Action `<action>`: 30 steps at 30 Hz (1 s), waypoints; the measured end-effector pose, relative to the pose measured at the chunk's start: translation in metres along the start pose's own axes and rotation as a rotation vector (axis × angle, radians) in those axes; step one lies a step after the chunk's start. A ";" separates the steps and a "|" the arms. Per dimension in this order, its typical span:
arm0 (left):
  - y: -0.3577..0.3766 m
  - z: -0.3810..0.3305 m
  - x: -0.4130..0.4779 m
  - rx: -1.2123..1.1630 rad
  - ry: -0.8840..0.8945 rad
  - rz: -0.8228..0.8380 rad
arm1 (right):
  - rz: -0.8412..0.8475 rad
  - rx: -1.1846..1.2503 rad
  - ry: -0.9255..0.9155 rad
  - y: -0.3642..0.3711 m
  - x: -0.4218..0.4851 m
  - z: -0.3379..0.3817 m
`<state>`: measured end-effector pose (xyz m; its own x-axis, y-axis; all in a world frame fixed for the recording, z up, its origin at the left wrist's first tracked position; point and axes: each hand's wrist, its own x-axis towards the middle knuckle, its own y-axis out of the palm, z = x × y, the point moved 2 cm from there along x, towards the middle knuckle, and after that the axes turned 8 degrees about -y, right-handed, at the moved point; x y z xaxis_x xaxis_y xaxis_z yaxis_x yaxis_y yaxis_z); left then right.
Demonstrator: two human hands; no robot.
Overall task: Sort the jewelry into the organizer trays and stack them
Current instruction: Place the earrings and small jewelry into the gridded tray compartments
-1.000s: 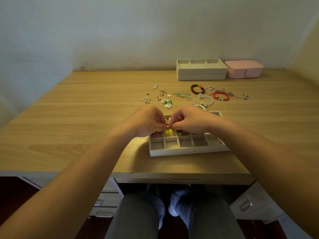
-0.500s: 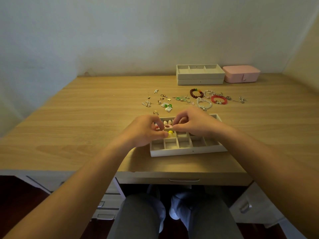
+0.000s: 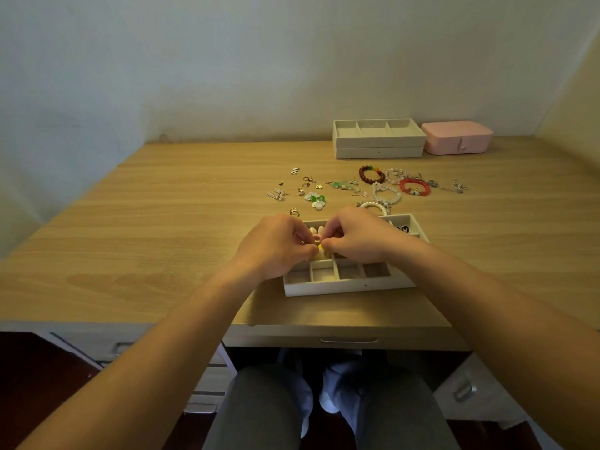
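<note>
A white compartment tray (image 3: 350,285) sits near the desk's front edge. Over its left middle compartments my left hand (image 3: 276,246) and my right hand (image 3: 357,235) meet, fingertips pinched around a small pink ring (image 3: 317,238); a yellow piece (image 3: 321,246) shows just below it. Cream ring rolls (image 3: 316,229) peek out behind the fingers. Loose earrings (image 3: 311,199) and several bracelets, among them a red one (image 3: 414,186) and a dark beaded one (image 3: 371,174), lie scattered behind the tray. Much of the tray's inside is hidden by my hands.
Two stacked white trays (image 3: 378,138) stand at the back of the desk, with a pink jewelry box (image 3: 457,138) right beside them. A gold ring (image 3: 293,211) lies just left of the near tray. The wall closes the desk's far side.
My hands stayed together over the tray; the fingers shifted slightly around the pink ring. The view tilted, so the desk items sit lower in frame.
</note>
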<state>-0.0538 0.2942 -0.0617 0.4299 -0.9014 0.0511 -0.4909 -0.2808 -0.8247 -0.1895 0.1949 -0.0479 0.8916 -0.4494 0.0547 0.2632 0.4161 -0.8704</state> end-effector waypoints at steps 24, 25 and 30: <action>-0.010 0.022 0.005 -0.043 -0.175 -0.088 | -0.079 -0.083 0.112 -0.007 -0.008 -0.010; -0.013 0.024 0.005 -0.034 -0.180 -0.088 | -0.088 -0.085 0.105 -0.006 -0.007 -0.008; -0.022 0.023 0.001 -0.048 -0.076 -0.099 | -0.089 -0.101 0.080 0.003 0.004 0.001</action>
<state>-0.0256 0.3069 -0.0563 0.5333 -0.8415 0.0865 -0.4780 -0.3841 -0.7899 -0.1849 0.1956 -0.0496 0.8333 -0.5440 0.0982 0.2978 0.2921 -0.9088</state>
